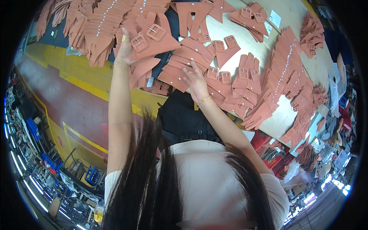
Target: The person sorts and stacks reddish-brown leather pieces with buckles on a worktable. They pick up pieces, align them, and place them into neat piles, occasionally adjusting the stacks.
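Observation:
My left hand (125, 49) grips a buckled leather piece (163, 43) by its left edge, thumb pointing up. The piece is terracotta-coloured, with two straps and two square covered buckles; whether more pieces lie under it I cannot tell. My right hand (197, 83) is open, palm up with fingers apart, beside a fanned row of flat leather pieces (184, 61) with small white labels. It holds nothing. Just right of its fingers lie more buckled pieces (219, 76), and farther right another pair of buckled straps (247, 73).
A long overlapping row of leather pieces (281, 73) runs down the right of the pale table (281, 111). Another big fanned stack (101, 34) lies at the far left. A black bag (184, 115) sits between me and the table edge. A red crate (270, 161) stands below right.

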`<act>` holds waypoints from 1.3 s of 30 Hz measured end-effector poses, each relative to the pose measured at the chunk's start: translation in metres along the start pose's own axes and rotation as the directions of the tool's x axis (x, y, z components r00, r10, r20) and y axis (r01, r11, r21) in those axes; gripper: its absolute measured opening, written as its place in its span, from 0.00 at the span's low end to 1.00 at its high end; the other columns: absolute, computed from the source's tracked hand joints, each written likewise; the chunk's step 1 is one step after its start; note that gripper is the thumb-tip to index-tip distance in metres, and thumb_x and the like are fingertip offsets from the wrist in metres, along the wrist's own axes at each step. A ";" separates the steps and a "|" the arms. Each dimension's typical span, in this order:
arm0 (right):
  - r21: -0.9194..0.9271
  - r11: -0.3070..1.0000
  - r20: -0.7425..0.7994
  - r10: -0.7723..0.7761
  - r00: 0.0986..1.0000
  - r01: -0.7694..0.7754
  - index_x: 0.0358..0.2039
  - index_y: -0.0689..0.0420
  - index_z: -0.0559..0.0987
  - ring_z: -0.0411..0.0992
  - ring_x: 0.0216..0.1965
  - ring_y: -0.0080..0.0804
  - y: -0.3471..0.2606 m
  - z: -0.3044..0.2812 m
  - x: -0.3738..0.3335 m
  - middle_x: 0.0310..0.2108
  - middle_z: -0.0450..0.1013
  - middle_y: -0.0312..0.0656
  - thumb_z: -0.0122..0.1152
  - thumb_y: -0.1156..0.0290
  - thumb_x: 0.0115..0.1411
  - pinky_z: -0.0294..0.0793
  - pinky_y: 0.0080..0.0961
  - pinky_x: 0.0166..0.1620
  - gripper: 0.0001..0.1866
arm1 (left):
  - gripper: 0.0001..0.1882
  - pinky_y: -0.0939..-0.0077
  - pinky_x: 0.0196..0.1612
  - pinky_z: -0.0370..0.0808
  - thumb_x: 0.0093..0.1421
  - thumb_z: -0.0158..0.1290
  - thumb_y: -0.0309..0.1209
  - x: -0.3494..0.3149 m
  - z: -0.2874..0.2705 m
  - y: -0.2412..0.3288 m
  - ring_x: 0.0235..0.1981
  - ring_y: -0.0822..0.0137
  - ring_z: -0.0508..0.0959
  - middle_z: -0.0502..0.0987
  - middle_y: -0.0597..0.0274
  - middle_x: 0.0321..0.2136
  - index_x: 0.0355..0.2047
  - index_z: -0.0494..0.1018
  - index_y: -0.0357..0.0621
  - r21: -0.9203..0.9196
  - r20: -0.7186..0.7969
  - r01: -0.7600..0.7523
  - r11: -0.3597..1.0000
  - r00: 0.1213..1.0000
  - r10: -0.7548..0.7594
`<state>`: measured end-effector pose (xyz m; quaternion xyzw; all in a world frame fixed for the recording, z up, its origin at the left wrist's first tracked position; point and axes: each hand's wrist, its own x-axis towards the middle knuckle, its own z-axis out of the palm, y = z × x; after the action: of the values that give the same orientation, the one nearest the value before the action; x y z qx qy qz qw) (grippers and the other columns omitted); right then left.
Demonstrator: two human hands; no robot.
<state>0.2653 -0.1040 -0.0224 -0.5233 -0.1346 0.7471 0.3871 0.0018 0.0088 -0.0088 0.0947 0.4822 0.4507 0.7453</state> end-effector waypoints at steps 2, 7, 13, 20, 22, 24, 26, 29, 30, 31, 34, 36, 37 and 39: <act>0.198 0.979 0.077 0.026 0.997 -0.041 0.68 0.54 0.49 0.54 0.65 0.34 -0.017 0.003 -0.015 0.65 0.51 0.36 0.43 0.73 0.66 0.56 0.35 0.63 0.30 | 0.48 0.54 0.56 0.71 0.56 0.40 0.69 0.000 0.001 0.002 0.57 0.54 0.69 0.65 0.51 0.57 0.63 0.54 0.45 -0.031 -0.018 0.038 0.999 0.999 -0.038; 0.334 0.920 0.164 0.155 0.974 -0.203 0.64 0.58 0.59 0.50 0.67 0.32 -0.069 0.012 -0.078 0.62 0.58 0.39 0.44 0.70 0.68 0.56 0.38 0.62 0.24 | 0.45 0.49 0.56 0.71 0.58 0.39 0.68 -0.010 0.020 0.006 0.57 0.53 0.69 0.65 0.49 0.57 0.63 0.54 0.45 0.077 -0.014 -0.101 0.992 0.995 0.102; 0.325 0.945 0.402 -0.150 0.903 0.012 0.57 0.65 0.66 0.62 0.60 0.38 -0.079 0.030 -0.104 0.60 0.62 0.43 0.42 0.68 0.69 0.59 0.39 0.63 0.20 | 0.48 0.51 0.55 0.72 0.57 0.40 0.68 -0.035 0.057 0.004 0.56 0.53 0.70 0.66 0.47 0.56 0.62 0.54 0.38 -0.177 0.201 0.010 0.984 0.979 0.026; 0.145 0.989 0.332 -0.061 0.941 0.013 0.56 0.65 0.67 0.65 0.58 0.36 -0.069 0.017 -0.073 0.55 0.67 0.44 0.43 0.66 0.69 0.65 0.37 0.59 0.20 | 0.47 0.51 0.52 0.74 0.56 0.39 0.69 -0.058 0.085 -0.027 0.53 0.53 0.72 0.70 0.48 0.49 0.60 0.57 0.39 -0.210 -0.025 -0.015 0.978 1.000 0.010; 0.095 0.995 0.306 -0.058 0.950 0.030 0.56 0.65 0.67 0.66 0.57 0.36 -0.068 0.011 -0.075 0.55 0.67 0.44 0.44 0.66 0.69 0.66 0.35 0.58 0.20 | 0.47 0.51 0.52 0.74 0.56 0.39 0.69 -0.062 0.087 -0.031 0.53 0.53 0.71 0.70 0.48 0.49 0.60 0.57 0.39 -0.206 -0.005 -0.023 0.978 1.000 0.022; 0.084 0.995 0.319 -0.084 0.944 0.061 0.56 0.65 0.67 0.66 0.57 0.35 -0.069 0.007 -0.078 0.54 0.67 0.43 0.44 0.66 0.69 0.66 0.35 0.57 0.20 | 0.47 0.52 0.52 0.74 0.57 0.39 0.69 -0.065 0.088 -0.033 0.53 0.53 0.71 0.69 0.48 0.50 0.60 0.57 0.39 -0.221 0.011 -0.002 0.975 1.000 0.005; 0.075 0.995 0.316 -0.091 0.944 0.071 0.56 0.64 0.67 0.67 0.56 0.35 -0.069 0.006 -0.081 0.54 0.68 0.43 0.45 0.66 0.69 0.66 0.34 0.57 0.20 | 0.47 0.53 0.53 0.73 0.57 0.39 0.69 -0.068 0.090 -0.035 0.54 0.54 0.71 0.68 0.47 0.52 0.60 0.57 0.39 -0.217 0.053 0.003 0.976 0.999 0.009; 0.077 0.994 0.315 -0.094 0.944 0.073 0.56 0.64 0.67 0.67 0.56 0.35 -0.069 0.006 -0.084 0.53 0.68 0.43 0.45 0.67 0.68 0.66 0.34 0.57 0.20 | 0.48 0.55 0.55 0.72 0.57 0.39 0.69 -0.069 0.091 -0.035 0.55 0.55 0.70 0.67 0.47 0.55 0.61 0.56 0.39 -0.216 0.143 -0.003 0.976 0.989 0.034; 0.080 0.994 0.318 -0.096 0.943 0.074 0.56 0.64 0.67 0.67 0.56 0.35 -0.069 0.006 -0.084 0.53 0.68 0.43 0.45 0.67 0.68 0.66 0.34 0.57 0.20 | 0.48 0.55 0.55 0.72 0.57 0.39 0.69 -0.069 0.091 -0.034 0.55 0.55 0.70 0.66 0.47 0.56 0.61 0.56 0.39 -0.215 0.184 -0.007 0.977 0.982 0.047; 0.084 0.994 0.320 -0.098 0.942 0.075 0.56 0.64 0.67 0.67 0.56 0.35 -0.069 0.006 -0.084 0.53 0.68 0.43 0.45 0.67 0.68 0.66 0.33 0.57 0.20 | 0.47 0.55 0.55 0.72 0.57 0.39 0.69 -0.068 0.090 -0.034 0.56 0.55 0.70 0.66 0.47 0.56 0.61 0.56 0.39 -0.310 0.276 0.057 0.949 0.961 0.033; 0.110 0.991 0.329 -0.107 0.938 0.074 0.55 0.62 0.68 0.68 0.55 0.36 -0.068 0.005 -0.085 0.52 0.69 0.42 0.45 0.68 0.68 0.67 0.34 0.56 0.18 | 0.47 0.55 0.56 0.71 0.57 0.39 0.68 -0.067 0.089 -0.033 0.57 0.55 0.69 0.65 0.47 0.57 0.61 0.56 0.39 -0.412 0.366 0.138 0.900 0.930 0.025; 0.109 0.991 0.331 -0.112 0.937 0.080 0.54 0.61 0.69 0.68 0.54 0.37 -0.067 0.005 -0.085 0.51 0.69 0.42 0.46 0.69 0.68 0.67 0.34 0.56 0.16 | 0.47 0.55 0.56 0.71 0.57 0.40 0.68 -0.068 0.088 -0.034 0.57 0.55 0.69 0.65 0.47 0.57 0.62 0.55 0.39 -0.274 0.183 0.020 0.961 0.983 0.032; 0.110 0.990 0.330 -0.116 0.937 0.084 0.53 0.60 0.69 0.69 0.54 0.37 -0.067 0.005 -0.085 0.51 0.69 0.42 0.46 0.69 0.68 0.67 0.35 0.56 0.15 | 0.47 0.55 0.56 0.71 0.57 0.40 0.68 -0.068 0.088 -0.034 0.58 0.55 0.68 0.65 0.47 0.57 0.62 0.55 0.39 -0.294 0.187 0.040 0.955 0.982 0.017; 0.133 0.987 0.333 -0.130 0.934 0.090 0.51 0.59 0.69 0.69 0.54 0.37 -0.066 0.006 -0.084 0.50 0.69 0.41 0.46 0.70 0.67 0.68 0.35 0.55 0.13 | 0.48 0.55 0.56 0.71 0.57 0.40 0.68 -0.069 0.088 -0.034 0.58 0.54 0.68 0.64 0.47 0.58 0.62 0.55 0.40 -0.334 0.186 0.074 0.940 0.983 -0.011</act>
<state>0.3019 -0.1192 0.0774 -0.3545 -0.1851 0.8101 0.4288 0.0836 -0.0374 0.0609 -0.0052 0.3295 0.5003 0.8007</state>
